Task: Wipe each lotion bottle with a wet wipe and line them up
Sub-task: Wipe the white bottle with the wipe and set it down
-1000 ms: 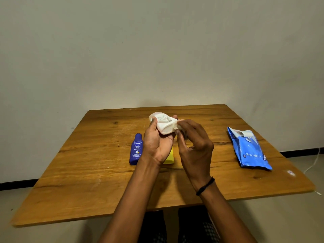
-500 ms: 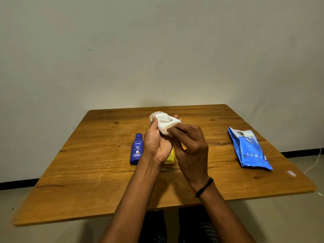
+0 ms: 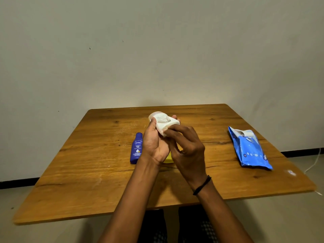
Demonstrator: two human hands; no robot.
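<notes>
Here the left hand (image 3: pixel 155 146) grips the white bottle (image 3: pixel 160 117) above the table (image 3: pixel 87 172) while the right hand (image 3: pixel 189 151) pinches the wet wipe (image 3: pixel 164 128) against it; slick plastic could slip free.

The light is dim, warm and soft. The wall (image 3: pixel 157 50) dulls toward its lower sides at 9 and 3 o'clock, and a faint shadow sits just above the far edge of the bench (image 3: pixel 87 172) at 12 o'clock. My forearms cast a soft shadow on the wood. The white bottle (image 3: pixel 157 115) in my left grip (image 3: pixel 154 144) and the wipe (image 3: pixel 163 128) under my right grip (image 3: pixel 187 149) are palest, and the print is smeared. The pack (image 3: pixel 250 151) at 3 o'clock has a mild sheen. The bench edges splay outward. At 6 o'clock, under the bench, it is nearly black.
</notes>
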